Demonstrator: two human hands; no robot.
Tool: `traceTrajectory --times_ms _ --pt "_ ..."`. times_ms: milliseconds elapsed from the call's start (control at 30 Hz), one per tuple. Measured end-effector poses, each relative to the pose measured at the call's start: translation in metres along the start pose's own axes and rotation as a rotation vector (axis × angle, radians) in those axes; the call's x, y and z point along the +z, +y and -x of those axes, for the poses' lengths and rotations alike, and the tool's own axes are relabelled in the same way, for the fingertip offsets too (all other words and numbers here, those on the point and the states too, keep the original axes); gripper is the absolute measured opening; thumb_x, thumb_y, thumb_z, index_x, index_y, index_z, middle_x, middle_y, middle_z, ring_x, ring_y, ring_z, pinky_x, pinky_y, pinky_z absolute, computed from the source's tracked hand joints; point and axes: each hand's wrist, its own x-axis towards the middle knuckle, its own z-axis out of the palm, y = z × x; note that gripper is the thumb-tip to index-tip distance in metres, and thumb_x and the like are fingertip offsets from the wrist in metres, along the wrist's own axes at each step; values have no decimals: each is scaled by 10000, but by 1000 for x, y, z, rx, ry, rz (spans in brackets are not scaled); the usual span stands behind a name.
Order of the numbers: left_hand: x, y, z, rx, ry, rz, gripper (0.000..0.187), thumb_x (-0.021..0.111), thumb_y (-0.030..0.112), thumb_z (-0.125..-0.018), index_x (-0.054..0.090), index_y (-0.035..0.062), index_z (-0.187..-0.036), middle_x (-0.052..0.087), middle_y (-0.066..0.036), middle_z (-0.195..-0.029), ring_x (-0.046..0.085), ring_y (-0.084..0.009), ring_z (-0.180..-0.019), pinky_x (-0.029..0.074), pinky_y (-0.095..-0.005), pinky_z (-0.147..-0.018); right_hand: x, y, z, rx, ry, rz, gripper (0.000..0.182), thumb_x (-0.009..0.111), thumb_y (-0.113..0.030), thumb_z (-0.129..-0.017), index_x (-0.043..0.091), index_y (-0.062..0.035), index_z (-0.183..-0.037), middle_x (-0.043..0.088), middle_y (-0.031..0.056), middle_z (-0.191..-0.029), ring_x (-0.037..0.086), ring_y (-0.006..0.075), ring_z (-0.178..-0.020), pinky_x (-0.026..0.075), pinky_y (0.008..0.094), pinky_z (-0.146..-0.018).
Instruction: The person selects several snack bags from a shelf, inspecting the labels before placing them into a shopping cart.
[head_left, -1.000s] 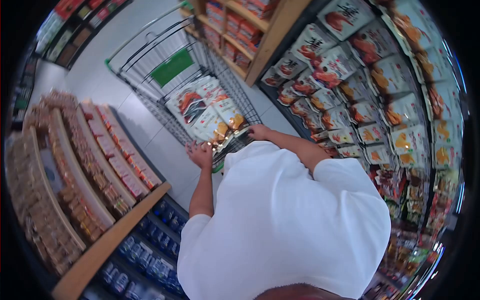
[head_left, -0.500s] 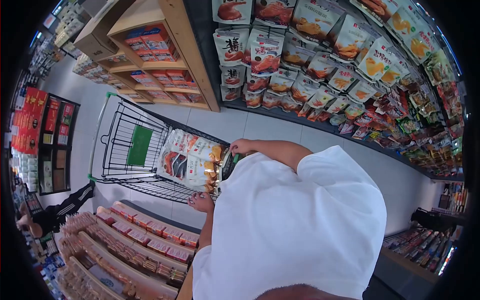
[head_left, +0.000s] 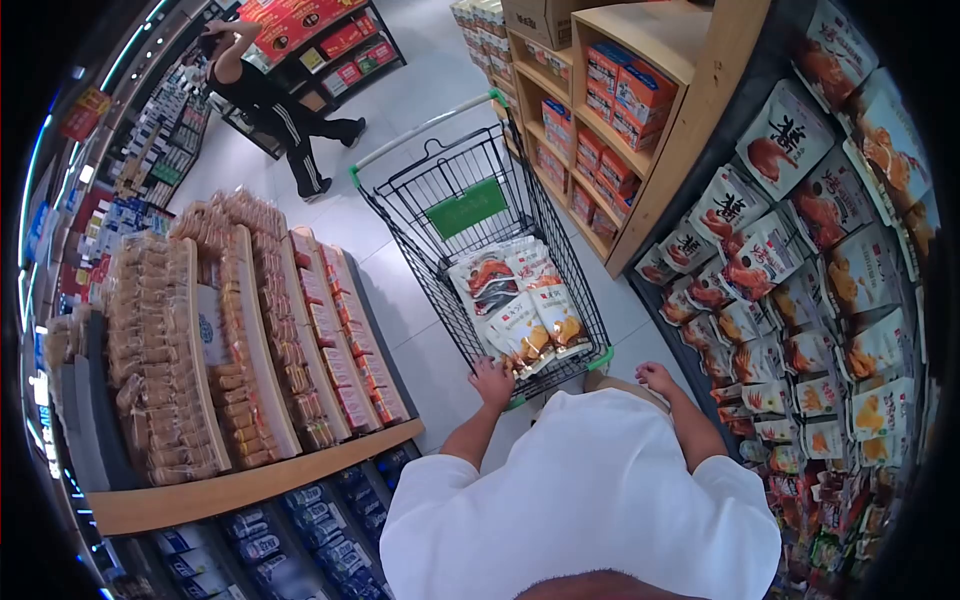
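Bright, even indoor light — strong fisheye bowing, softened outer edges, black corners.

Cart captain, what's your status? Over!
Left hand at near end of cart; right hand off it. Bags lying in cart. Stand on left, shelf ahead right, person farther ahead left.

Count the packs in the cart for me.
4 visible in the cart: far-left pack, far-right pack, near-left pack, near-right pack. Others may be hidden underneath.
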Motion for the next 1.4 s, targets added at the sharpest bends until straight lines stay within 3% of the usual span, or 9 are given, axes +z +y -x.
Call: traceTrajectory --times_ms 67,200,267,333,433,833,967,1200,1400 --pt "3 12 21 -10 36 -3 200 578 237 -703 659 113 -838 503 -53 -1113 374 -241 -1148 248 -543 -909 -26 20 -1 -147 -48 66 197 534 -172 -850 587 -60 -1004 627 55 -870 596 148 -758 466 272 -622" --pt "15 25 57 -54 22 60 203 560 252 -742 661 126 -864 488 -45 -1144 365 -249 -1162 241 -548 -920 -85 -22 48 -84 215 8 157 531 -159 -851 586 -63 -962 617 37 -840 589 114 -743 446 254 -587" --pt "16 26 64 -76 2 31 200 558 247 -745 661 125 -864 486 -41 -1153 359 -249 -1168 236 -548 -924 -123 5 33 -265 310 -135 142 525 -166 -870 582 -58 -942 607 28 -833 580 99 -725 434 230 -573" --pt "16 25 61 -92 -29 32 200 556 250 -744 662 119 -852 489 -35 -1162 347 -241 -1178 227 -547 -928 -145 -18 58 -164 434 -119 162 524 -198 -890 574 -59 -957 602 23 -854 573 95 -723 433 216 -578" --pt "15 28 59 -127 -48 37 219 553 270 -734 668 121 -845 489 -34 -1166 340 -238 -1183 223 -549 -928 -166 -51 91 -231 409 -420 204 525 -232 -899 567 -61 -1003 598 20 -876 576 92 -744 437 206 -598" --pt "36 18 58 -142 -22 -78 229 552 329 -706 685 154 -771 534 -23 -1081 389 -230 -1139 281 -554 -880 -234 -165 172 -598 903 -188 261 522 -252 -900 577 -47 -1053 614 4 -941 565 87 -855 427 215 -706" --pt "48 17 57 -151 -60 -120 237 547 352 -701 686 173 -767 560 -18 -1062 406 -223 -1128 289 -542 -878 -271 -191 183 -879 1063 -119 204 557 -127 -861 581 -22 -1035 610 35 -943 563 109 -871 446 241 -771" --pt "57 10 49 -278 -126 -182 240 544 358 -700 687 179 -771 566 -18 -1057 413 -222 -1124 290 -537 -880 -343 -203 158 -757 1401 -147 350 548 -113 -833 509 -26 -1170 566 70 -1120 552 162 -975 439 266 -794" --pt "59 7 47 -321 -155 -186 243 541 364 -700 687 185 -775 572 -18 -1053 419 -221 -1120 290 -533 -882 -363 -234 150 -549 1249 -368 464 559 -221 -812 472 -25 -1223 554 100 -1141 518 206 -1054 409 304 -859"
